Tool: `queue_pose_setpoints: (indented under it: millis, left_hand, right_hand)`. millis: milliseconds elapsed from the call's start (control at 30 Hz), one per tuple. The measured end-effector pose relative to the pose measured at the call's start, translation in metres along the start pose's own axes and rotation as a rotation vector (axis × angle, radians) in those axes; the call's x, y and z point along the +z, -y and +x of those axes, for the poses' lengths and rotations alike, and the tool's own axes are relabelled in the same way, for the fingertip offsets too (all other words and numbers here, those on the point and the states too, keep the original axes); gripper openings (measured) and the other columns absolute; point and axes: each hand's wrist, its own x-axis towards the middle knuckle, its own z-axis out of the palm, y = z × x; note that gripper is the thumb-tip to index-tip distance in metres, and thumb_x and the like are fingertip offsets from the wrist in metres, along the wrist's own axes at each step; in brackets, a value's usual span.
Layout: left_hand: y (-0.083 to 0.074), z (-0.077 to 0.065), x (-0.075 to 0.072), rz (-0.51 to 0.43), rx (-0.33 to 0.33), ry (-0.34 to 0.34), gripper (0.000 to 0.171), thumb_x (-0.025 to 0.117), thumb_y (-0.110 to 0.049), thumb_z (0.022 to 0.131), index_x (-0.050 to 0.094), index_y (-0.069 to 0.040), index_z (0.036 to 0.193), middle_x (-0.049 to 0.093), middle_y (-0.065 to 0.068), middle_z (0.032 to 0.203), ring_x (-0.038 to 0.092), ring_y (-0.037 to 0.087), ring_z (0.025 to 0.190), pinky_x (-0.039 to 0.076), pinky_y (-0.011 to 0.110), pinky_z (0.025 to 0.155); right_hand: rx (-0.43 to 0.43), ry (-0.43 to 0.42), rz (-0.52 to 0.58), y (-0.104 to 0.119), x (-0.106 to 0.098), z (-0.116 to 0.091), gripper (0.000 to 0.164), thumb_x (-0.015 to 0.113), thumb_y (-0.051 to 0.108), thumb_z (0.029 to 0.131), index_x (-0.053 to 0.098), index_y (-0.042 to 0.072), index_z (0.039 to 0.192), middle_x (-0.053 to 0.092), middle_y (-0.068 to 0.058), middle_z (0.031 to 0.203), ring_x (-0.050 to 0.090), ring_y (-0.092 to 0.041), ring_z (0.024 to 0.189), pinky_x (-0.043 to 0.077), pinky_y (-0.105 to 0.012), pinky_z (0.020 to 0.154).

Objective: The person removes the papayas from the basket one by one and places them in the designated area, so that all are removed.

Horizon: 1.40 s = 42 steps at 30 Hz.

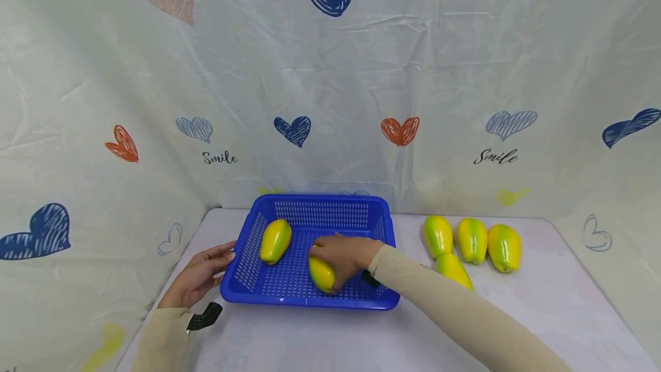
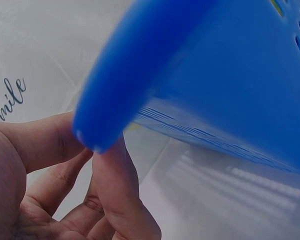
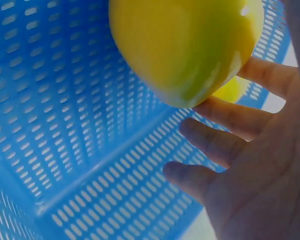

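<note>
A blue plastic basket [image 1: 310, 302] with slotted walls sits on the table. At its left side my left hand [image 1: 198, 274] pinches the rim [image 2: 115, 85] between thumb and fingers. My right hand [image 1: 346, 252] reaches inside and grips a yellow-green papaya [image 1: 321, 274] from above, near the middle of the basket floor. In the right wrist view, fingertips touch the underside of this papaya [image 3: 185, 50], while the lower fingers [image 3: 190, 182] are spread apart from it. A second papaya [image 1: 276, 241] lies in the left part of the basket.
To the right of the basket, three papayas stand in a row, one of them the rightmost papaya [image 1: 504, 248]. Another papaya [image 1: 453, 271] lies in front of them, partly behind my right sleeve [image 1: 454, 309]. A white cloth [image 1: 351, 85] with printed hearts hangs behind the table [image 1: 289, 337].
</note>
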Motion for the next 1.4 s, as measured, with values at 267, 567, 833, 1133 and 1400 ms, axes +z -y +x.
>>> queue_pose_setpoints:
  millis: [267, 567, 833, 1133, 1400]
  left_hand:
    - [0.001, 0.001, -0.001, -0.013, -0.007, 0.007, 0.061, 0.058, -0.02, 0.11, 0.035, -0.001, 0.164, 0.066, 0.001, 0.129, 0.067, 0.014, 0.102, 0.058, 0.029, 0.088]
    - [0.0, 0.0, -0.001, -0.003, 0.0, 0.013, 0.064, 0.058, -0.021, 0.11, 0.032, 0.001, 0.164, 0.068, -0.005, 0.122, 0.067, 0.012, 0.1, 0.058, 0.028, 0.087]
    - [0.001, 0.001, 0.0, 0.011, -0.006, 0.01, 0.063, 0.058, -0.022, 0.111, 0.032, 0.0, 0.164, 0.065, 0.001, 0.128, 0.066, 0.012, 0.101, 0.058, 0.027, 0.087]
    - [-0.001, 0.002, 0.001, -0.003, -0.012, 0.008, 0.064, 0.058, -0.022, 0.11, 0.032, 0.0, 0.164, 0.065, 0.001, 0.128, 0.066, 0.012, 0.101, 0.058, 0.028, 0.087]
    - [0.001, 0.003, 0.0, 0.002, -0.014, 0.005, 0.064, 0.058, -0.022, 0.111, 0.031, 0.0, 0.165, 0.063, 0.004, 0.133, 0.065, 0.012, 0.102, 0.058, 0.027, 0.087]
  right_hand:
    - [-0.027, -0.111, 0.038, -0.01, -0.013, -0.022, 0.078, 0.088, 0.042, 0.082, 0.053, 0.018, 0.148, 0.053, -0.008, 0.149, 0.055, -0.023, 0.135, 0.029, -0.062, 0.124]
    - [-0.028, -0.257, 0.006, -0.025, -0.015, -0.056, 0.084, 0.084, 0.041, 0.082, 0.05, 0.016, 0.154, 0.045, -0.012, 0.159, 0.044, -0.029, 0.148, 0.018, -0.064, 0.127]
    - [-0.054, -0.406, -0.004, -0.031, -0.02, -0.089, 0.083, 0.086, 0.04, 0.079, 0.054, 0.009, 0.149, 0.048, -0.017, 0.155, 0.049, -0.036, 0.144, 0.021, -0.066, 0.125]
    - [-0.026, -0.511, 0.026, -0.038, -0.021, -0.125, 0.09, 0.092, 0.035, 0.075, 0.051, 0.006, 0.149, 0.047, -0.024, 0.156, 0.049, -0.04, 0.142, 0.025, -0.067, 0.123]
    - [0.033, -0.574, 0.085, -0.043, -0.014, -0.156, 0.094, 0.094, 0.026, 0.073, 0.048, 0.007, 0.152, 0.042, -0.023, 0.16, 0.05, -0.041, 0.141, 0.028, -0.066, 0.122]
